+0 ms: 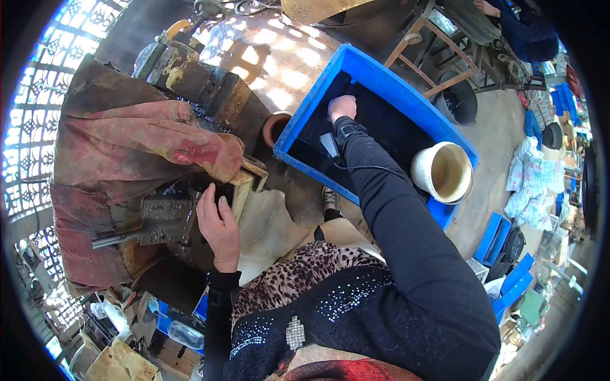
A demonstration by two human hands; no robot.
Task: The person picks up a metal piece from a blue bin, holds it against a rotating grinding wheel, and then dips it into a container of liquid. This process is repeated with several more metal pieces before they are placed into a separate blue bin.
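Observation:
My left hand (218,227) lies with fingers stretched out at the edge of a dark, greasy machine, beside a wooden block (242,193). Nothing shows in it. A dark metal block with a rod (166,222) sits just left of these fingers. My right arm reaches out over a large blue plastic bin (381,70), and my right hand (342,108) is closed inside it, above the dark contents. Whatever those fingers hold, if anything, is hidden. At the bin's near right end stands a whitish bucket (422,173), tilted, its inside stained.
A stained reddish cloth (146,136) drapes over the machine on the left. Behind the bin are a wooden frame (438,57) and a black tub (459,101). White sacks (530,184) lie at right. Another person (521,32) is at the far right.

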